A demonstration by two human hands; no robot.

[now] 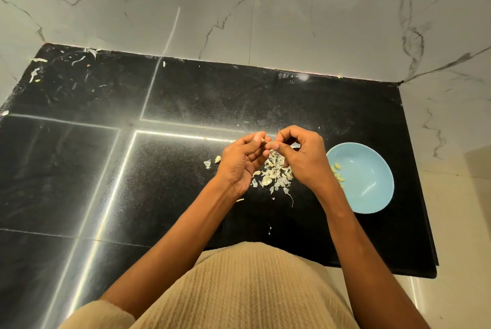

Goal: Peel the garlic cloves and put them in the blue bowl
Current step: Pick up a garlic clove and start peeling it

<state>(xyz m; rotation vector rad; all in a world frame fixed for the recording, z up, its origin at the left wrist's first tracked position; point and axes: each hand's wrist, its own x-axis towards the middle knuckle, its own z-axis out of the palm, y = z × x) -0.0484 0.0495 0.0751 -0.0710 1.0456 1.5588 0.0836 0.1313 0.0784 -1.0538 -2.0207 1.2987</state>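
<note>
Garlic clove (268, 144): we pinch it between fingers of left hand (240, 161) and right hand (303, 158), above the counter's right half beside the blue bowl (372, 195). Light, firm, probably slippery; we judge its papery tip the best hold.

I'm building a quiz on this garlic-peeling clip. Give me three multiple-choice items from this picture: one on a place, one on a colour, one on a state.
1. Where does the bowl stand?
A. To the right of the right hand
B. Left of the left hand
C. On the person's lap

2. What colour is the countertop?
A. White
B. Black
C. Red

3. What are the two hands doing?
A. Resting flat on the counter
B. Lifting the bowl
C. Pinching a garlic clove between their fingertips

Answers: 1 A, the bowl sits on the counter beyond the right hand. 2 B, the surface is dark and glossy. 3 C, both hands meet above the pile of skins, fingers curled on the small clove.
</note>
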